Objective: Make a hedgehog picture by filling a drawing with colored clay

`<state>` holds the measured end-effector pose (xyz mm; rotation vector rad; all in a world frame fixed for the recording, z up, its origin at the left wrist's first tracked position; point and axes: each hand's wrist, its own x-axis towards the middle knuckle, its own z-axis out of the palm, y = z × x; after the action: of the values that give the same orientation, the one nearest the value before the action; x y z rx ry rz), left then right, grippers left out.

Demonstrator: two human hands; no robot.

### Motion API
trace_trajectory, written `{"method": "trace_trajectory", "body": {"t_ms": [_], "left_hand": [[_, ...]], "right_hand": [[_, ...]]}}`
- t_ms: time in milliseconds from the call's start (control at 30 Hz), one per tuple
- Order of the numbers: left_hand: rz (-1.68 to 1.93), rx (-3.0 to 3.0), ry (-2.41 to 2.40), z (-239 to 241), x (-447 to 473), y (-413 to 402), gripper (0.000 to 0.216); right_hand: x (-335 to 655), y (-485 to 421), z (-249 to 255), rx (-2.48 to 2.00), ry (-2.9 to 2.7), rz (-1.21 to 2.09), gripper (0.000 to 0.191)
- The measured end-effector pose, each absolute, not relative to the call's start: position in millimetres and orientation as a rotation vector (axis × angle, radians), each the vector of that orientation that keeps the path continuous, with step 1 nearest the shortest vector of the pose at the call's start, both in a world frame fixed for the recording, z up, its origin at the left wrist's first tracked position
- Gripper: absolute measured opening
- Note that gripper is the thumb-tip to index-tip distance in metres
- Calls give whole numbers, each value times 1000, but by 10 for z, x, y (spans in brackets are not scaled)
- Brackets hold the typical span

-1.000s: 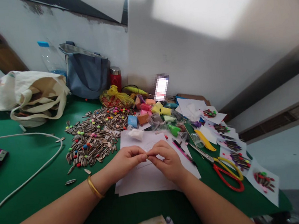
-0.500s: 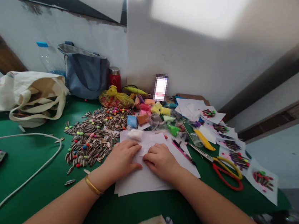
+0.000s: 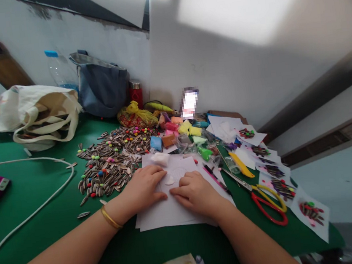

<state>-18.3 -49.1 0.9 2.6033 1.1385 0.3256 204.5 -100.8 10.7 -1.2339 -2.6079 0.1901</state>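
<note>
Green desk (image 3: 157, 242): yours to work at, crowded along the far edge; you sit at the near edge.
White paper sheets (image 3: 173, 217): stacked loosely in front of you, toward the near edge; faint drawn lines on the top one.
White piece (image 3: 169, 180): small and flat, lying on the top sheet between your two hands, just beyond your right fingertips.
Left hand (image 3: 144, 186): palm down at the left side of the paper, fingers stretched and loosely parted, grasping nothing you can see; gold bangle (image 3: 109, 218) at the wrist.
Right hand (image 3: 195, 193): on the paper, fingers partly curled; you cannot tell whether anything is pinched beneath.
Striped seeds (image 3: 108, 167): wide heap left of your paper, bright beads mixed in.
Clay packets (image 3: 168, 140): many colours, bunched beyond the paper, toward the far edge.
Pens (image 3: 217, 180): along the right side of your paper.
Scissors (image 3: 249, 187): right of the pens, red and yellow handles toward the near right corner.
Paper cards (image 3: 323, 229): a row down the right edge, seeds and coloured bits on them.
Blue bag (image 3: 102, 87): upright at the far edge, cream bag slumped to its left.
</note>
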Motion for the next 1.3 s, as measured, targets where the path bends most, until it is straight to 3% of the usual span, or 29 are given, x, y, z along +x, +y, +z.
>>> {"method": "trace_trajectory", "body": {"t_ms": [367, 533, 1300], "left_hand": [[370, 2592, 1116, 0, -181, -481, 60], [379, 2592, 1114, 0, -183, -480, 59], [409, 2571, 1113, -47, -191, -473, 58]], "right_hand": [[2095, -1010, 142, -1255, -2637, 221, 20], [2065, -1030, 166, -1269, -2675, 245, 31], [2085, -1054, 192, -1224, -2706, 230, 28]]}}
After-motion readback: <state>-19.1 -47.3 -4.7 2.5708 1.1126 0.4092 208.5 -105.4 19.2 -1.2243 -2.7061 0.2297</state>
